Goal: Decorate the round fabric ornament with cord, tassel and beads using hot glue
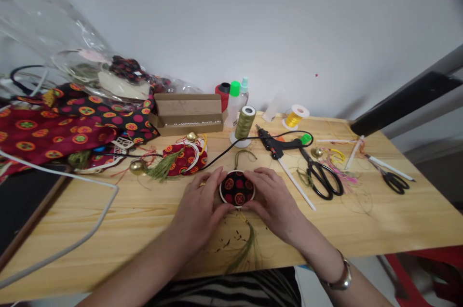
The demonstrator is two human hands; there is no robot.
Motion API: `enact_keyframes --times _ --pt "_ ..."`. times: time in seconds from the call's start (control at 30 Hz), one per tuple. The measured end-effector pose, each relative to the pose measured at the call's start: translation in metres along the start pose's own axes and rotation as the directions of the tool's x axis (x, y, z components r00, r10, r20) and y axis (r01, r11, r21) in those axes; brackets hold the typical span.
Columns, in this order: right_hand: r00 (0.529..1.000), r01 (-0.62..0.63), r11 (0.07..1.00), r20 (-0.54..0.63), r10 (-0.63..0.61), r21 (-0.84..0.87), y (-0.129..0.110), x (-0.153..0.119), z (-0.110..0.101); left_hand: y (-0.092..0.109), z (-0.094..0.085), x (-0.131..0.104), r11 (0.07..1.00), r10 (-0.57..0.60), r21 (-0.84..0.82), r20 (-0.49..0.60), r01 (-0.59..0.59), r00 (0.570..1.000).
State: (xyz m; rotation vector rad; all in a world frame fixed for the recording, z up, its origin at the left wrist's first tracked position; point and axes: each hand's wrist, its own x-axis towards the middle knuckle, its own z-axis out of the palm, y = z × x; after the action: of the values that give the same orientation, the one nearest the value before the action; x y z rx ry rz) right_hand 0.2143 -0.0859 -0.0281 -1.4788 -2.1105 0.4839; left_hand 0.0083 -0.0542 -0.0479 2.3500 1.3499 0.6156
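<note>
Wood tbl (pixel 398 220) has glue gun (pixel 278 147), scissors (pixel 311 167) & olive spool (pixel 245 125) nr hands (pixel 198 199) (pixel 274 197) pinching patterned disc (pixel 237 190).

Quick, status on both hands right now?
Left hand: holding the left edge of the white-rimmed, patterned fabric disc between thumb and fingers.
Right hand: holding the same disc's right edge, likewise.

No lettering, brand or number can be read; the small dark mark (pixel 266 119) on the translucent bottle (pixel 272 108), towards one o'clock, is too blurred.
</note>
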Motion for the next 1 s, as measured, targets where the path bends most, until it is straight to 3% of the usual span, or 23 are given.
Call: enact_keyframes --times 0.3,0.4,0.57,0.77,1.0 --pt "1.0 0.009 0.999 0.0 -0.009 0.038 0.001 -0.003 -0.005 -0.003 0.0 -0.002 0.999 0.026 -0.02 -0.044 -0.027 0.999" --pt "1.0 0.017 1.0 -0.02 -0.017 -0.003 -0.002 -0.007 -0.005 0.0 -0.003 -0.004 0.99 0.14 0.029 -0.104 -0.138 0.985" --pt "0.995 0.096 0.981 0.009 -0.096 -0.166 -0.017 -0.01 -0.001 0.012 -0.004 -0.011 0.931 0.343 0.194 -0.178 -0.309 0.922" --pt "0.985 0.145 0.961 0.125 -0.118 -0.234 -0.026 -0.004 0.0 0.019 0.001 -0.016 0.929 0.325 0.246 -0.192 -0.275 0.926" --pt "0.985 0.138 0.974 0.125 -0.116 -0.182 -0.028 -0.001 -0.006 0.019 0.0 -0.017 0.933 0.292 0.261 -0.153 -0.246 0.944"
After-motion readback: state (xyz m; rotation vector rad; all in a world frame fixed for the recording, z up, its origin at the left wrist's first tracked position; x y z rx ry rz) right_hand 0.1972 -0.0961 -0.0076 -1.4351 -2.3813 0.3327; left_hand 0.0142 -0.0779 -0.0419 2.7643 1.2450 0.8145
